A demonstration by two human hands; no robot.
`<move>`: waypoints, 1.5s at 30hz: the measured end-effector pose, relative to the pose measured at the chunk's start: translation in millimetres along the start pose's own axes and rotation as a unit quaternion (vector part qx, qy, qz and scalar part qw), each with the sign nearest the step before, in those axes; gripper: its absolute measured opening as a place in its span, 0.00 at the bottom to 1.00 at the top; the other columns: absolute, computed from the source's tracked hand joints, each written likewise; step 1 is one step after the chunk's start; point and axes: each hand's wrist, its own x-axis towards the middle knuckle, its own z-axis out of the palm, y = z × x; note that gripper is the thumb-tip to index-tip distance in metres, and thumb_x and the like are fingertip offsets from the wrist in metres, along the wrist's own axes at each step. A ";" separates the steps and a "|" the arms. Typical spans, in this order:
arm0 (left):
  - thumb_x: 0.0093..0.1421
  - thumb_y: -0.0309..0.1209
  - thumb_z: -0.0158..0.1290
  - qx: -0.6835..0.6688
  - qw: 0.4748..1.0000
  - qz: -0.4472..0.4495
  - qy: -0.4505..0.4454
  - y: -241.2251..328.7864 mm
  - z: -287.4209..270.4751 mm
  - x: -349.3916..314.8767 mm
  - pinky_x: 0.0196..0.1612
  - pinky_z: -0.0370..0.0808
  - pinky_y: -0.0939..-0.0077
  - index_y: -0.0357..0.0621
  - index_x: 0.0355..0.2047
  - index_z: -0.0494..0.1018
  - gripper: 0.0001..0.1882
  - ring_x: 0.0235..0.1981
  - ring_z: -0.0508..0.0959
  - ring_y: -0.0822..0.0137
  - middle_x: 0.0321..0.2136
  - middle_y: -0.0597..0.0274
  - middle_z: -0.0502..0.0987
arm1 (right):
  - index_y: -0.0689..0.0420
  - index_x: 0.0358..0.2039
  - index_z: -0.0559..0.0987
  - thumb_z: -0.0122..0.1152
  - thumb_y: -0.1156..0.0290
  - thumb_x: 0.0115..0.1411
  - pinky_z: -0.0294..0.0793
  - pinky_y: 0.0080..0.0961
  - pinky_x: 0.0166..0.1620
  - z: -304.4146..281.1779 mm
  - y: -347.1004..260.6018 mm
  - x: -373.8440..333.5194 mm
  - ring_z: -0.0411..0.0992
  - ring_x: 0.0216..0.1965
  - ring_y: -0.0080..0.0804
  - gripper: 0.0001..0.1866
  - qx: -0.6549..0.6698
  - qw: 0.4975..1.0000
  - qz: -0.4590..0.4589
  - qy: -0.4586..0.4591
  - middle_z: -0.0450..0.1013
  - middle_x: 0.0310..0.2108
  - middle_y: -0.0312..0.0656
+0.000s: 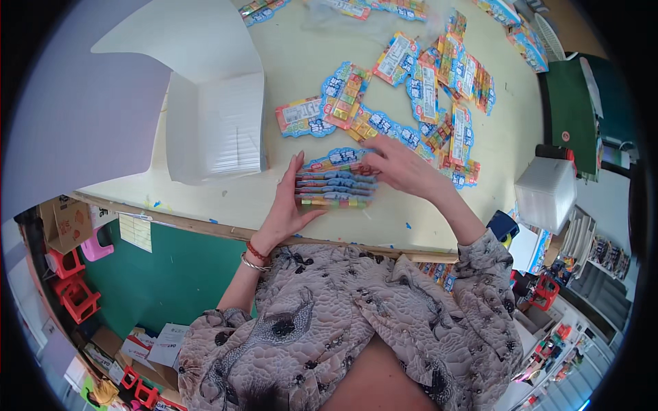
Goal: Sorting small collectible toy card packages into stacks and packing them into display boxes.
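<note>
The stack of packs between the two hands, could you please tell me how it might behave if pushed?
The stack of packs might slide apart, since its layers look separate and no band shows around them. It is probably fairly light, as those layers look thin. The left hand at its left end could steady that side.

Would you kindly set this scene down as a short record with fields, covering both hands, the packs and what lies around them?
Left hand: at the stack's left end, thumb and fingers spread
Right hand: at the stack's far right, fingers curled; grip unclear
Stack: several colourful packs, layered edges showing
Loose packs: scattered beyond the stack, mostly to the right, some overlapping
Box: white, open, left of the stack
Table: pale top, brown near edge
Bracelets: on the left wrist
</note>
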 end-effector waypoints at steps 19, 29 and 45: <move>0.45 0.22 0.68 -0.049 0.995 -0.034 -0.079 1.6 2.8 -10.3 0.52 0.73 0.72 0.42 0.54 0.58 0.39 0.50 0.71 0.64 0.50 0.55 0.64 | 0.51 0.49 0.67 0.71 0.72 0.42 0.64 0.38 0.57 -46.5 96.6 119.9 0.63 0.55 0.41 0.32 -0.156 0.975 0.098 -0.122 0.67 0.50 0.41; 0.45 0.24 0.68 0.095 0.993 0.069 0.025 6.5 8.4 -8.4 0.57 0.69 0.68 0.41 0.60 0.52 0.46 0.55 0.68 0.60 0.57 0.52 0.59 | 0.60 0.35 0.74 0.61 0.70 0.58 0.71 0.21 0.29 -18.3 -5.6 11.6 0.72 0.24 0.24 0.09 0.287 0.926 0.217 0.113 0.73 0.27 0.39; 0.44 0.22 0.68 -0.006 0.999 -0.005 -0.042 6.3 7.2 -4.7 0.57 0.69 0.68 0.42 0.53 0.58 0.39 0.55 0.67 0.60 0.52 0.53 0.62 | 0.57 0.41 0.72 0.73 0.56 0.42 0.63 0.37 0.50 39.9 13.0 -11.4 0.64 0.48 0.41 0.29 -0.041 0.911 0.325 0.250 0.67 0.42 0.42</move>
